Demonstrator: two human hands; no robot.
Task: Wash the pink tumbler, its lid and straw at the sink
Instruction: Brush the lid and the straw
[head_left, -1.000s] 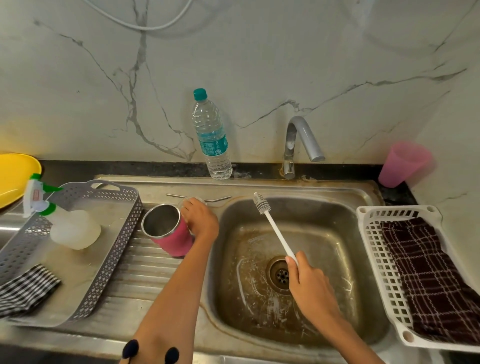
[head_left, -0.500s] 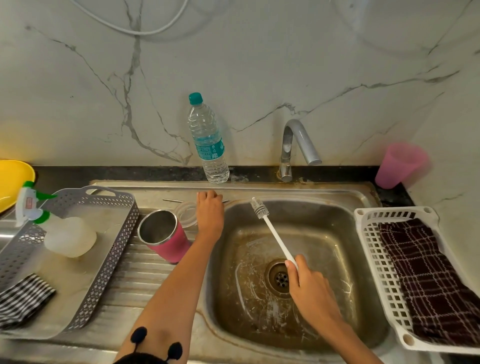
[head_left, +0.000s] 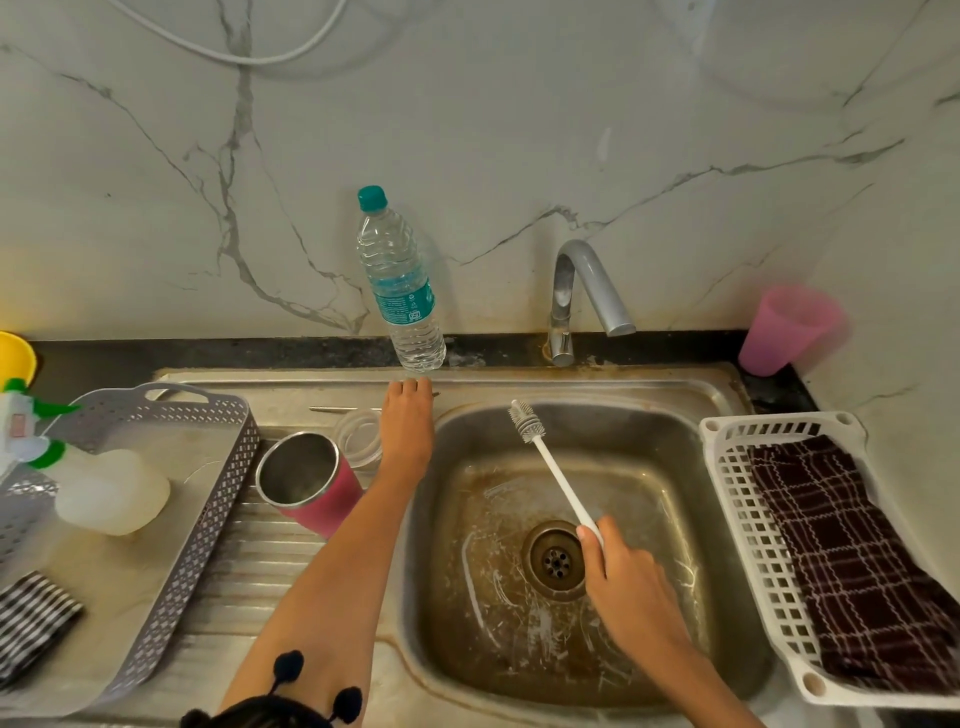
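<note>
The pink tumbler (head_left: 332, 501) stands open-mouthed just left of the left hand (head_left: 408, 431), whose straight, close-pressed fingers lie across the metal straw (head_left: 343, 409), with the clear lid (head_left: 358, 436) beside their knuckles, while the right hand (head_left: 628, 587) has its fingers curled round a white brush (head_left: 550, 467) over the sink (head_left: 571, 387).

White veined marble wall (head_left: 519, 130), black countertop (head_left: 260, 353)

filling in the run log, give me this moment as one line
left hand over straw, grip unclear | right hand holds brush above sink | tumbler stands on drainboard
</note>
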